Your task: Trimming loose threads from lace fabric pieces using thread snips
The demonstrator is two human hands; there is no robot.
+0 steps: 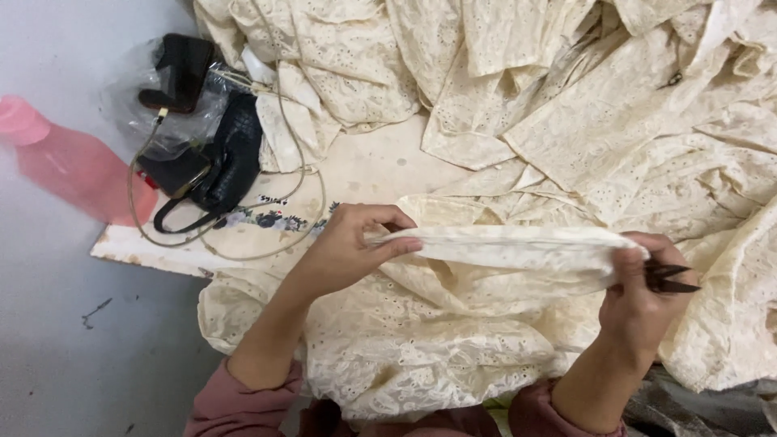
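A cream eyelet-lace cloth (421, 340) lies over my lap. Its folded edge (510, 244) is stretched taut between both hands. My left hand (352, 243) pinches the left end of that edge between thumb and fingers. My right hand (639, 295) grips the right end and also holds small dark thread snips (670, 277), blades pointing right. Pink sleeves cover both forearms at the bottom of the view.
More cream lace cloth (566, 97) is heaped across the top and right. A black handbag (227, 162), a dark wallet in a clear plastic bag (174, 77) and a looped cable (243, 243) lie upper left on a floral mat. A pink bottle (73, 166) lies on the grey floor.
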